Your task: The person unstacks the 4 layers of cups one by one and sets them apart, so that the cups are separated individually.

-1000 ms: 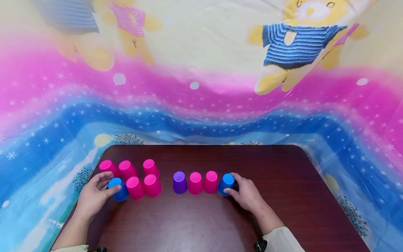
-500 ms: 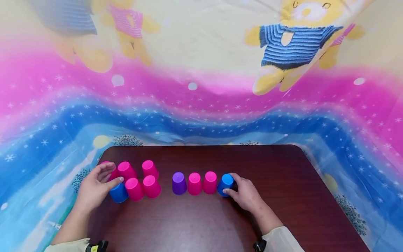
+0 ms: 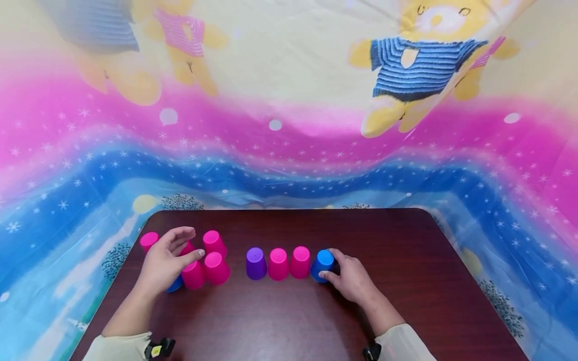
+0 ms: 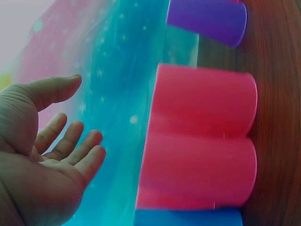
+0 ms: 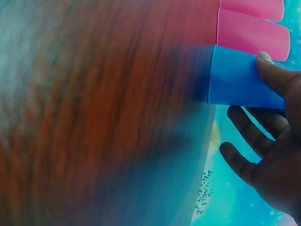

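Observation:
Inverted plastic cups stand in two groups on the table. My left hand (image 3: pixel 163 263) hovers over the left group, fingers apart and holding nothing. Partly hidden beneath it are a blue cup (image 3: pixel 175 285) and a pink cup (image 3: pixel 193 276). Other pink cups there include one at the front right (image 3: pixel 218 268), one behind it (image 3: pixel 214 242) and one at the far left (image 3: pixel 149 241). My right hand (image 3: pixel 355 281) grips a blue cup (image 3: pixel 322 265) between thumb and fingers. That cup ends a row with a purple cup (image 3: pixel 256 264) and two pink cups (image 3: pixel 278 264).
The dark wooden table (image 3: pixel 280 321) has rounded far corners. A patterned cloth (image 3: pixel 280 145) with bears and snowflakes hangs behind and around it. A gap separates the left group from the right row.
My left hand has let go of the left blue cup, risen and moved right over the pink cups. My right hand keeps its grip on the other blue cup.

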Motion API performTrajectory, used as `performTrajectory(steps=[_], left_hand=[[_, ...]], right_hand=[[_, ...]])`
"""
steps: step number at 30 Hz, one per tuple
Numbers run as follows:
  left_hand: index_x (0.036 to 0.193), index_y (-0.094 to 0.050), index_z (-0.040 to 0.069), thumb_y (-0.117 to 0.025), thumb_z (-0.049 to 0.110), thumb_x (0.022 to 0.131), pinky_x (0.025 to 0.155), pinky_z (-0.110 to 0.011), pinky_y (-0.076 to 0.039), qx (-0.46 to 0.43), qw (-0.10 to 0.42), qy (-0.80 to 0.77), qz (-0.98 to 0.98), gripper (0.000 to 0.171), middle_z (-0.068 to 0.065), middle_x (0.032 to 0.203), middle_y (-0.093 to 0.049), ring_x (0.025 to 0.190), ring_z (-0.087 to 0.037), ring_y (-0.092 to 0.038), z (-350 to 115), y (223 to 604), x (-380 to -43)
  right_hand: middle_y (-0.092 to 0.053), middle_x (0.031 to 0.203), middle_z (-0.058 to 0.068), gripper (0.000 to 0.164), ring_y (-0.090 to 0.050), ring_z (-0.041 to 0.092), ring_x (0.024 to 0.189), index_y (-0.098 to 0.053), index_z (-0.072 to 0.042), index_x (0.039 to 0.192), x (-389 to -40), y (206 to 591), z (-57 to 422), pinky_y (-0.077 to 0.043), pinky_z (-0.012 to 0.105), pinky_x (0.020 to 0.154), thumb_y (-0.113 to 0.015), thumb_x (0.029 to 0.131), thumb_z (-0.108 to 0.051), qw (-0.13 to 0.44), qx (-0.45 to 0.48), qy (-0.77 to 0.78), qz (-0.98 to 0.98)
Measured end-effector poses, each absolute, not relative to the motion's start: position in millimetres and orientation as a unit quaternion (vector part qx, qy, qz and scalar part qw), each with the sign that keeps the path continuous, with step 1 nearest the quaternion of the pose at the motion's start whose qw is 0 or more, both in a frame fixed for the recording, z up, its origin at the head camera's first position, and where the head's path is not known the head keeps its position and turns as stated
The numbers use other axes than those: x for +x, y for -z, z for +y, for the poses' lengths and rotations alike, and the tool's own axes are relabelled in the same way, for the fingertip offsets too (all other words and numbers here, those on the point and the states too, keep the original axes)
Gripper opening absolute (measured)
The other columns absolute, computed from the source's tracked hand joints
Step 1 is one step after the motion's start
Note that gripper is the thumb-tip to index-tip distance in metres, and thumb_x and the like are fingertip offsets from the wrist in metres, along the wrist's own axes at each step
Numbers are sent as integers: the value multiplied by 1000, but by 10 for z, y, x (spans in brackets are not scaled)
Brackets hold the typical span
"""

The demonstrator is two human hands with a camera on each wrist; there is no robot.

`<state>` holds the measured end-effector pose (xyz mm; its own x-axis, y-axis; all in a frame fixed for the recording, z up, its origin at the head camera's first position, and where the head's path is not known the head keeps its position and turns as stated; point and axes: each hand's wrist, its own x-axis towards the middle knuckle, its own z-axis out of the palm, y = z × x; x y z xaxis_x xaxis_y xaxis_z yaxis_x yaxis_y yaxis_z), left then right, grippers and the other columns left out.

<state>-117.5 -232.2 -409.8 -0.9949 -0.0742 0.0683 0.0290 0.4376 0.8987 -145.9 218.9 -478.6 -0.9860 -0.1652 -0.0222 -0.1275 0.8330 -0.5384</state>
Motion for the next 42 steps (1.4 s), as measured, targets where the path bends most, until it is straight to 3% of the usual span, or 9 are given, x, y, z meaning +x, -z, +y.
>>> performTrajectory(steps=[6, 9, 21, 42], left_hand=[[147, -49, 6, -84, 24, 89, 105, -44, -50, -18, 22, 553, -832, 70, -19, 148, -55, 139, -44, -50, -2064, 4070, -1255], [148, -49, 9, -85, 24, 89, 105, -50, -50, -15, 8, 562, -827, 70, -18, 149, -54, 140, -44, -49, -1969, 4062, -1272], [144, -53, 14, -89, 26, 84, 105, -52, -49, -12, -4, 554, -833, 72, -14, 147, -56, 139, -43, -50, -1739, 4164, -1355], [141, -57, 12, -90, 15, 81, 110, -53, -45, -45, -22, 558, -828, 69, -14, 142, -59, 136, -42, -54, -1373, 4338, -1433]], right_hand=[[-68, 132, 12, 71, -65, 34, 121, -52, -13, 148, -1460, 4781, 2196, -52, 57, 102, -84, 89, -34, 32, -77, 280, 956], [-68, 131, 11, 70, -65, 34, 121, -53, -13, 148, -1460, 4779, 2193, -52, 56, 102, -83, 89, -34, 33, -79, 281, 956], [-68, 132, 12, 71, -64, 34, 121, -52, -13, 149, -1460, 4777, 2189, -52, 56, 103, -83, 89, -35, 32, -73, 282, 956], [-66, 134, 13, 73, -62, 37, 124, -51, -14, 150, -1453, 4774, 2178, -51, 58, 103, -83, 89, -36, 36, -64, 280, 957]])
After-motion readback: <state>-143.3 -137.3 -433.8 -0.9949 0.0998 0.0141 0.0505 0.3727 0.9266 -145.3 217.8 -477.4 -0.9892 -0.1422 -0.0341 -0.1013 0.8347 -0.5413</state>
